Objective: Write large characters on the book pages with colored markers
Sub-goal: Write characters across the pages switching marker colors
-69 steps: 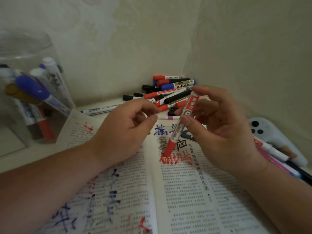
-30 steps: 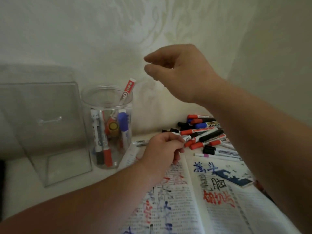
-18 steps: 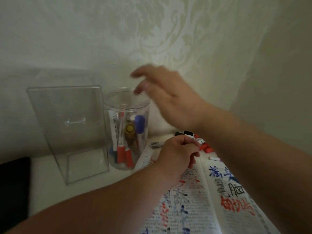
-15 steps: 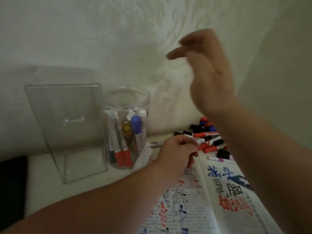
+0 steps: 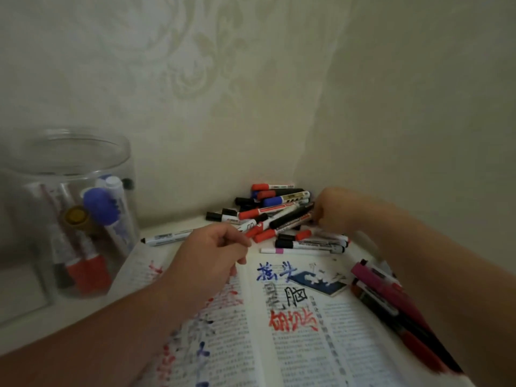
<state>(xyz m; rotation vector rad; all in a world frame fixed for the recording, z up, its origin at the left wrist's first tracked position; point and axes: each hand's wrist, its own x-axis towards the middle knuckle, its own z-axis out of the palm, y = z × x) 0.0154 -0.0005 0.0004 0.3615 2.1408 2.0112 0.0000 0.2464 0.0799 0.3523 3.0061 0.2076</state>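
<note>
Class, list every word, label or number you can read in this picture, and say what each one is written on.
"脑": black writing on the book's right page.
"燕头", probably: blue writing above it.
Red writing below: blurred, unreadable.
Printed page text and labels on the piled markers: too small to read.

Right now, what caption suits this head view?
Right hand at the marker pile, left hand on the open book.

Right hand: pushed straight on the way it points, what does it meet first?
The right hand points left into the marker pile; first comes the black marker, perhaps touched already. Depth unclear.
</note>
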